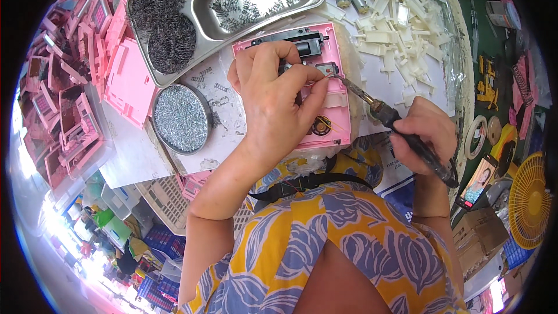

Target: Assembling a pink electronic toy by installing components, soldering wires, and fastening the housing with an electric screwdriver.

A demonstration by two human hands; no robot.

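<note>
A pink plastic housing (343, 103) lies in front of me with its inside facing up. It has a black part (307, 45) along its far side and a round speaker-like piece (320, 125) with yellow wires near its close edge. My left hand (270, 96) rests over the housing, thumb and forefinger pinched on a thin wire (332, 73) at a small metal part. From the right, my right hand (429, 134) grips the black handle of a soldering iron (381, 110), its tip touching or very near that wire. My left fingers hide the middle of the housing.
Springs fill a metal tray (321, 1) at the back. A round tin (207, 117) of small metal pieces stands left of the housing, near stacked pink housings (65, 113). White plastic parts (389, 40) heap at back right. A phone (478, 181) and yellow fan (530, 200) are far right.
</note>
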